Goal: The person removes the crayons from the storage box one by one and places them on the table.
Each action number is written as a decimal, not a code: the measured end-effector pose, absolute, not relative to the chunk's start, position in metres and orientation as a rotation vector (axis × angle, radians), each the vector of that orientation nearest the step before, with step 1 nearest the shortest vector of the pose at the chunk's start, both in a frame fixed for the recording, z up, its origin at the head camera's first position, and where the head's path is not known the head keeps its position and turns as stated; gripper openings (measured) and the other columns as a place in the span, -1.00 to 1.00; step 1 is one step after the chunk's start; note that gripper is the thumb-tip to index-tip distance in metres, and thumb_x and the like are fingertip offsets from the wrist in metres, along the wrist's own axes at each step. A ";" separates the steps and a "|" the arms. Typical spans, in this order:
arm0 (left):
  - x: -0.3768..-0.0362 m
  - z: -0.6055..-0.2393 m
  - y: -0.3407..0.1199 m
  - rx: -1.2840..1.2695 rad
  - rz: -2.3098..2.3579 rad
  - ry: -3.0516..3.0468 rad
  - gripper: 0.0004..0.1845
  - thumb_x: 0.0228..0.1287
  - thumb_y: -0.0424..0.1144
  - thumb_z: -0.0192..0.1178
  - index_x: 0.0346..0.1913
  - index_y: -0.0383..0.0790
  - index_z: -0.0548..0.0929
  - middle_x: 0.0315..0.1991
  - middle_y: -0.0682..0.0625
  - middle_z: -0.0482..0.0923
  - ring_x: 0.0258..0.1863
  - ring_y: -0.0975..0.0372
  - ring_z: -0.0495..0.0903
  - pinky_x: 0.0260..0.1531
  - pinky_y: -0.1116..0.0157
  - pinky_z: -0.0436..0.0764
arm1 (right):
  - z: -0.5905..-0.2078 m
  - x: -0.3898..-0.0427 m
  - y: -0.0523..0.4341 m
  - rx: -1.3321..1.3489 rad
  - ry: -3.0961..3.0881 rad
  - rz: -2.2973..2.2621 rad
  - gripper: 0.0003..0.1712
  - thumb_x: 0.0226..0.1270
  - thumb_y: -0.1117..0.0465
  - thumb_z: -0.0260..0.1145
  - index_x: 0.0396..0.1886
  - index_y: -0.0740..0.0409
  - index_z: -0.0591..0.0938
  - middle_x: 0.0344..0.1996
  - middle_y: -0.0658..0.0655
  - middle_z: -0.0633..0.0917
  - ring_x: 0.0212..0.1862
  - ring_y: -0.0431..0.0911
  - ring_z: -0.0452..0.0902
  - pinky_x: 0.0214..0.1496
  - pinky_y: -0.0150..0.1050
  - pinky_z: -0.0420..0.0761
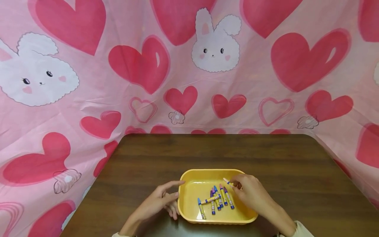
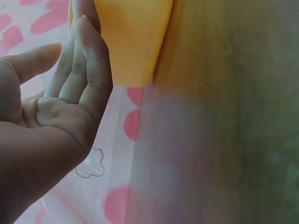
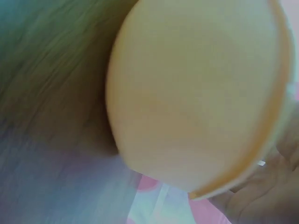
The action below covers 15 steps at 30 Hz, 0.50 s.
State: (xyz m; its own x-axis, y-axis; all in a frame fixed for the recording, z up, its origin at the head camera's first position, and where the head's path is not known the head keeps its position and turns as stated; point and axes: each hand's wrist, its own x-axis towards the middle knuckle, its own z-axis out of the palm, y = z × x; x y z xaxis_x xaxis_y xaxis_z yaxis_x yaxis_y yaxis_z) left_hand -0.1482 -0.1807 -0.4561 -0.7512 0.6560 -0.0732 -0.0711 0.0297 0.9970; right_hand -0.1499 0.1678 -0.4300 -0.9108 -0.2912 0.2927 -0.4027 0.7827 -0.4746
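Observation:
A yellow plastic tray (image 1: 193,189) stands near the table's front edge, with several crayons inside, their wrappers yellow with blue bands. One blue-tipped crayon (image 1: 202,210) lies apart at the left; another crayon (image 1: 209,199) lies slantwise against the cluster. My right hand (image 1: 251,192) reaches over the tray's right side and pinches a pale-tipped crayon (image 1: 227,181) between thumb and fingers. My left hand (image 1: 160,200) is at the tray's left rim, index fingertip and thumb by the edge, fingers loosely bent. In the right wrist view the tray's outer wall (image 3: 196,93) hides most of that hand.
The dark brown wooden table (image 1: 148,161) extends behind and to both sides of the tray. Pink cloth (image 1: 251,79) with hearts and rabbits hangs around the table's back and sides.

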 end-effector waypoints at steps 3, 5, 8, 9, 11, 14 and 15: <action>-0.146 -0.456 -0.180 0.618 1.773 1.800 -0.43 0.54 -0.36 0.01 0.50 -0.37 0.15 -0.43 -0.39 0.69 -0.54 0.13 0.72 -0.42 -0.05 0.73 | -0.425 -0.144 0.174 0.541 -2.727 0.980 -0.83 0.09 0.43 0.48 -0.32 0.14 0.75 -0.49 -0.15 0.67 -0.44 -0.35 0.49 -0.44 -0.40 0.57; -0.146 -0.456 -0.180 0.642 1.775 1.806 -0.42 0.51 -0.40 0.03 0.49 -0.39 0.14 -0.45 -0.39 0.68 -0.54 0.12 0.72 -0.42 -0.14 0.69 | -0.422 -0.139 0.178 0.513 -2.711 1.103 -0.83 0.11 0.43 0.47 -0.30 0.15 0.75 -0.48 -0.13 0.69 -0.43 -0.34 0.52 -0.42 -0.40 0.60; -0.145 -0.455 -0.180 0.661 1.780 1.812 -0.42 0.49 -0.42 0.05 0.48 -0.41 0.15 -0.46 -0.41 0.67 -0.54 0.11 0.73 -0.42 -0.18 0.66 | -0.419 -0.132 0.183 0.412 -2.711 1.282 -0.85 0.15 0.40 0.47 -0.28 0.15 0.75 -0.46 -0.10 0.71 -0.41 -0.31 0.56 -0.37 -0.37 0.64; -0.145 -0.455 -0.181 0.660 1.781 1.813 -0.42 0.49 -0.43 0.05 0.47 -0.42 0.15 -0.46 -0.41 0.67 -0.54 0.11 0.73 -0.43 -0.17 0.67 | -0.418 -0.129 0.186 0.371 -2.716 1.339 -0.86 0.17 0.37 0.47 -0.26 0.15 0.75 -0.45 -0.08 0.71 -0.40 -0.29 0.57 -0.36 -0.36 0.64; -0.144 -0.455 -0.183 0.654 1.781 1.818 -0.42 0.48 -0.43 0.06 0.47 -0.42 0.15 -0.46 -0.43 0.66 -0.54 0.10 0.73 -0.43 -0.14 0.68 | -0.415 -0.125 0.192 0.288 -2.728 1.445 -0.87 0.20 0.31 0.47 -0.24 0.15 0.74 -0.42 -0.03 0.73 -0.40 -0.25 0.60 -0.35 -0.34 0.66; -0.142 -0.455 -0.186 0.646 1.778 1.833 -0.41 0.48 -0.44 0.06 0.47 -0.42 0.16 -0.46 -0.45 0.65 -0.53 0.09 0.73 -0.43 -0.11 0.70 | -0.414 -0.119 0.204 0.209 -2.728 1.582 -0.81 0.25 0.23 0.46 -0.17 0.18 0.74 -0.33 0.08 0.75 -0.37 -0.18 0.64 -0.32 -0.31 0.67; -0.142 -0.455 -0.187 0.647 1.775 1.840 -0.41 0.47 -0.44 0.07 0.47 -0.42 0.16 -0.46 -0.45 0.65 -0.53 0.08 0.73 -0.43 -0.11 0.70 | -0.414 -0.117 0.208 0.187 -2.722 1.620 -0.79 0.26 0.21 0.45 -0.16 0.20 0.73 -0.30 0.11 0.75 -0.36 -0.17 0.65 -0.30 -0.31 0.68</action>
